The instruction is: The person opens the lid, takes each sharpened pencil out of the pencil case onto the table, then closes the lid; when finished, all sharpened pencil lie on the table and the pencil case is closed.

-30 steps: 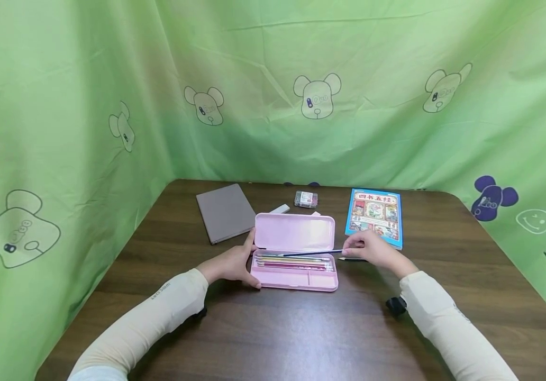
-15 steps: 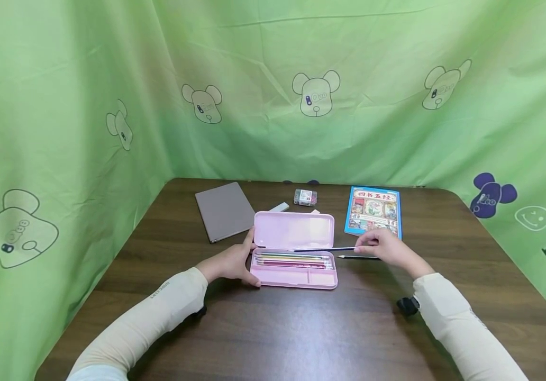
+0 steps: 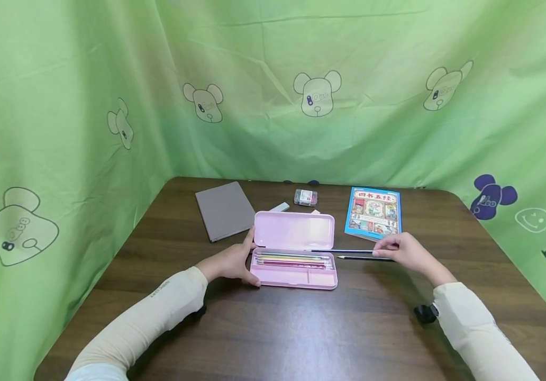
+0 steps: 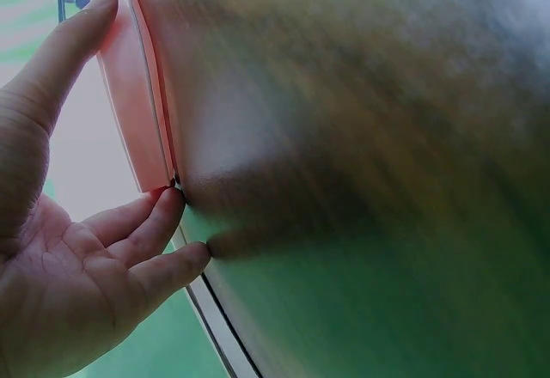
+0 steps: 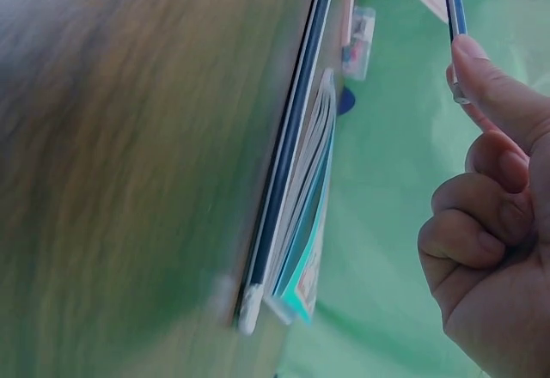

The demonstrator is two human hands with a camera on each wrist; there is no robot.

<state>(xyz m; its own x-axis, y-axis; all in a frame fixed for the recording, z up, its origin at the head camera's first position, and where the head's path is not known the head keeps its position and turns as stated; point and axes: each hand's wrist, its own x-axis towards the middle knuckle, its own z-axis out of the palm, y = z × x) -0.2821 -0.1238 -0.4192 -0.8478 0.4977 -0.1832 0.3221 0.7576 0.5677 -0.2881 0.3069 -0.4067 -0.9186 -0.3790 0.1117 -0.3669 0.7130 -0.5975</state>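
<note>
- Table: dark brown wood-grain top with rounded far corners; the near part is bare between two cream sleeves.
- Left sleeve: small dark lettering near the cuff, too small to read.
- Left hand: fingers fairly straight, thumb and fingertips pressed against the left end of the pencil case, steadying it; nothing is enclosed in the palm.
- Pink pencil case: lies open at the table's centre, lid tilted back; several coloured pencils lie in the long tray.
- Right hand: fingers curled, thumb and forefinger pinching the end of a dark blue pencil, held level just above the table, its tip over the case's right edge.
- Second pencil: lies on the table just right of the case, under the held one.
- Blue book: cover with four large Chinese characters on a cream banner.
- Grey-brown notebook: far left, closed.
- White eraser and small clear box: behind the case.
- Green cloth backdrop: printed bear heads; partial letters "IN" at right.
</note>
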